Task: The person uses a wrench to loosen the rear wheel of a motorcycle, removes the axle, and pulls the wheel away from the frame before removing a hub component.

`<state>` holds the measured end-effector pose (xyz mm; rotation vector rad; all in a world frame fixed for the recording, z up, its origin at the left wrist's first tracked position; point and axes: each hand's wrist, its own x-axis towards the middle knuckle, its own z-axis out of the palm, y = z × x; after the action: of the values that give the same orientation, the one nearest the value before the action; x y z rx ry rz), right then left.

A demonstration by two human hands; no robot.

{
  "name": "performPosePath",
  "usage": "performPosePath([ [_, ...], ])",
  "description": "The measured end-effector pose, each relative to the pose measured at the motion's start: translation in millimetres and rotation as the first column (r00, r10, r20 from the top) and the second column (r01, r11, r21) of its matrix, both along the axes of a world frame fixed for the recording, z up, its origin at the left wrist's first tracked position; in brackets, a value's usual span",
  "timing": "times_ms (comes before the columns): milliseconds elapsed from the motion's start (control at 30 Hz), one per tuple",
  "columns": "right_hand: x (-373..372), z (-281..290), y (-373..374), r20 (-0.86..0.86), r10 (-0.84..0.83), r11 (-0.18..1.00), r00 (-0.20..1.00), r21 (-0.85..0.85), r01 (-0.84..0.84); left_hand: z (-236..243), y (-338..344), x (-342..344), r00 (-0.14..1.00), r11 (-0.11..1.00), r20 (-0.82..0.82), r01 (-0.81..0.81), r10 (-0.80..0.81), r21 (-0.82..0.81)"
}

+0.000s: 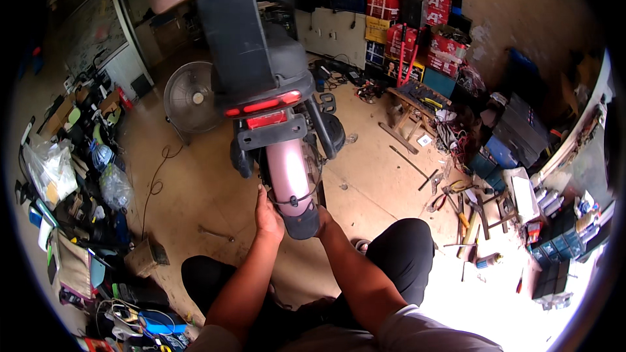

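A pink electric scooter point(289, 168) stands in front of me with its rear end toward me. Its rear mudguard ends in a black flap point(302, 222), low between my two hands. Along the left side of the rear wheel, my left hand point(268, 216) reaches forward with its visible fingers stretched out; part of it goes behind the mudguard. On the other side, my right hand point(323, 223) is against the edge of the flap, and its fingers are hidden behind it. Above sit the red tail light point(264, 103) and a dark plate bracket point(272, 132).
A round fan point(193, 97) stands left of the scooter. A wooden stool point(411, 117) holds tools at the right, with pliers point(441, 199) and hammers on the floor. Stacked boxes point(385, 6) line the back; piled parts and bags point(52, 169) fill the left. A wrench point(216, 233) lies nearby.
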<state>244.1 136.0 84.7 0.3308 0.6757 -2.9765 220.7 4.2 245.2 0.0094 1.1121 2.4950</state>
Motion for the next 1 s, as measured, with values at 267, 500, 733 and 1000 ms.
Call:
performPosePath([
  [267, -31.6, -30.0, -2.6, 0.048, 0.029, 0.977, 0.998, 0.210, -0.039, -1.3, -3.4, -11.5, 0.996, 0.998, -0.061, 0.062, -0.062, -0.005],
  [500, -43.9, -46.5, -4.7, 0.052, -0.021, 0.938, 0.998, 0.346, 0.001, 5.2, 2.0, -9.0, 0.999, 0.997, -0.003, 0.045, -0.045, -0.065],
  [733, -42.4, -55.0, -20.9, -0.022, -0.090, 0.896, 0.996, 0.435, 0.091, -3.5, 6.6, -14.1, 0.998, 0.994, 0.061, -0.024, 0.031, -0.108],
  [1000, -41.9, -71.7, -30.1, -0.085, -0.146, 0.846, 0.986, 0.505, 0.169, -4.5, 9.4, -16.5, 0.989, 0.996, 0.145, -0.019, 0.032, -0.091],
])
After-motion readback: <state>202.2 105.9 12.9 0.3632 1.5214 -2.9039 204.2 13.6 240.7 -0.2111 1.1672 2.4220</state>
